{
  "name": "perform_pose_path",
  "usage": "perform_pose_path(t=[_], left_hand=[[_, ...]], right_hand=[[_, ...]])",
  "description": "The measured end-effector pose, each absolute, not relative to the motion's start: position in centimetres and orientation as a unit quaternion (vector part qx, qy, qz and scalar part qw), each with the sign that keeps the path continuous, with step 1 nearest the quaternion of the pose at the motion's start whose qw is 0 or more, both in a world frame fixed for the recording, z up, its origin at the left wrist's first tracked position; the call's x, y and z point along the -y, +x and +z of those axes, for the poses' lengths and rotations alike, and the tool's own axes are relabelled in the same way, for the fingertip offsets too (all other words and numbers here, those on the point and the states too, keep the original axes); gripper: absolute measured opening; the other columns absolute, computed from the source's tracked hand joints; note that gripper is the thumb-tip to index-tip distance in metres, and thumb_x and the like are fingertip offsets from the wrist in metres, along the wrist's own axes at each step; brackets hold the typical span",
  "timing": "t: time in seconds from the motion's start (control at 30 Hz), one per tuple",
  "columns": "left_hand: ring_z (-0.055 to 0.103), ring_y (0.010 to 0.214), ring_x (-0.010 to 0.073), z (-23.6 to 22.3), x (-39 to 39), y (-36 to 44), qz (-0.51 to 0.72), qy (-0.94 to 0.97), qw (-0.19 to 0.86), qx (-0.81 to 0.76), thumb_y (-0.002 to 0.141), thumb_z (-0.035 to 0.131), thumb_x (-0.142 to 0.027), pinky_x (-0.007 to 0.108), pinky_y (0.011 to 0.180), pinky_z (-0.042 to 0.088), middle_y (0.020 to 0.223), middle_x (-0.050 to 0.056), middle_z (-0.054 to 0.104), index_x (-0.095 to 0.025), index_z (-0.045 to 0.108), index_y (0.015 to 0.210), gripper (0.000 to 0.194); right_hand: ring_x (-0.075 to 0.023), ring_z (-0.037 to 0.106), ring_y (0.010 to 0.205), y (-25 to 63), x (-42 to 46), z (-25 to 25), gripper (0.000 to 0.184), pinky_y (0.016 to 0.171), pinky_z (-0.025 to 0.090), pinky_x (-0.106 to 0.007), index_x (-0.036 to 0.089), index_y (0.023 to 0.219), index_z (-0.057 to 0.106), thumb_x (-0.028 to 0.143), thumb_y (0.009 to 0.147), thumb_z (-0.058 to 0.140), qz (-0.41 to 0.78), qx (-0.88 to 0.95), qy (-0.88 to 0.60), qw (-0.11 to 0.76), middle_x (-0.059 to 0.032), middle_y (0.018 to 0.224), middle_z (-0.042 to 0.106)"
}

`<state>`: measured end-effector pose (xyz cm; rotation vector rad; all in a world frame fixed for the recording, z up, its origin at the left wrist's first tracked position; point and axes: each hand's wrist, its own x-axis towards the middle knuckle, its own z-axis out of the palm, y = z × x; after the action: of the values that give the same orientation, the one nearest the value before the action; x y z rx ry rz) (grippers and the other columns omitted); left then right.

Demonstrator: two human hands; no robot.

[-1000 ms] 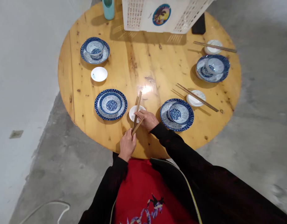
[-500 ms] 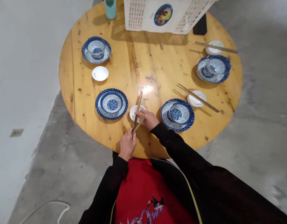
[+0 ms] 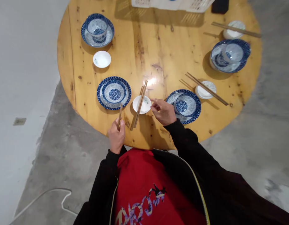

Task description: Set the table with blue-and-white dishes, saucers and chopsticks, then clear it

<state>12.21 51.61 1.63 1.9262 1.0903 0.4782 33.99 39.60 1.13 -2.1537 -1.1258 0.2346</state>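
Note:
In my left hand (image 3: 116,135), closed near the table's front edge, are wooden chopsticks (image 3: 120,115) pointing up and away from me. A pair of chopsticks (image 3: 141,104) rests across a small white dish (image 3: 147,105), touching neither hand. Just right of that dish hovers my right hand (image 3: 165,112), its fingers loosely bent, thumb and forefinger apart, holding nothing. It partly covers a blue-and-white plate with a bowl (image 3: 185,106) on it. Beyond my left hand lies another blue-rimmed plate (image 3: 128,94) with a blue-patterned bowl (image 3: 114,92) on it.
Chopsticks (image 3: 206,88) lie across a white dish at right, with another such set (image 3: 234,30) farther back. More bowls on plates stand at far left (image 3: 97,30) and far right (image 3: 230,56). A white basket (image 3: 172,4) and a black phone (image 3: 220,6) sit at the back.
My right hand has let go of the chopsticks on the white dish and moved right. My left hand has shifted left with the other chopsticks. The view has tilted down toward me.

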Motion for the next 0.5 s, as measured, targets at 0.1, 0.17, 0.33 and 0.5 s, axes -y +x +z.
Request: perform_pose_path(t=[0.1, 0.17, 0.33, 0.5], left_hand=[[0.067, 0.074, 0.015, 2.7, -51.6, 11.9, 0.177, 0.714, 0.511, -0.445, 0.098, 0.048, -0.046, 0.025, 0.073, 0.05, 0.086, 0.006, 0.074, -0.017, 0.072, 0.097, 0.038], [0.062, 0.065, 0.0129, 3.2, -51.1, 12.1, 0.135, 0.68, 0.584, -0.423, 0.097, 0.049, -0.047, 0.023, 0.064, 0.047, 0.082, 0.005, 0.072, -0.016, 0.072, 0.093, 0.039], [0.043, 0.05, 0.0084, 4.1, -49.8, 13.0, 0.048, 0.624, 0.698, -0.348, 0.095, 0.051, -0.052, 0.021, 0.05, 0.035, 0.064, 0.0, 0.062, -0.014, 0.073, 0.095, 0.044], [0.036, 0.048, 0.0083, 4.2, -49.2, 12.8, 0.013, 0.639, 0.695, -0.33, 0.092, 0.051, -0.063, 0.022, 0.049, 0.029, 0.05, -0.004, 0.04, -0.013, 0.068, 0.068, 0.058]], right_hand=[[-0.0159, 0.062, 0.064, 31.8, -39.0, 2.3, 0.023, 0.065, 0.053, -0.03, 0.017, 0.106, 0.071, 0.026, 0.088, 0.06, 0.156, 0.376, -0.796, 0.448, -0.0043, 0.08, 0.069], [-0.0151, 0.063, 0.064, 30.1, -39.3, 3.0, 0.022, 0.063, 0.053, -0.03, 0.018, 0.102, 0.072, 0.032, 0.088, 0.062, 0.236, 0.342, -0.755, 0.508, -0.0033, 0.079, 0.069], [-0.0149, 0.064, 0.069, 27.7, -41.2, 4.6, 0.027, 0.064, 0.054, -0.029, 0.018, 0.101, 0.073, 0.04, 0.087, 0.066, 0.353, 0.337, -0.665, 0.566, -0.0037, 0.083, 0.067], [-0.0124, 0.059, 0.059, 27.3, -42.6, 6.2, 0.028, 0.05, 0.049, -0.024, 0.017, 0.089, 0.072, 0.044, 0.088, 0.064, 0.409, 0.37, -0.635, 0.541, -0.0031, 0.08, 0.062]])
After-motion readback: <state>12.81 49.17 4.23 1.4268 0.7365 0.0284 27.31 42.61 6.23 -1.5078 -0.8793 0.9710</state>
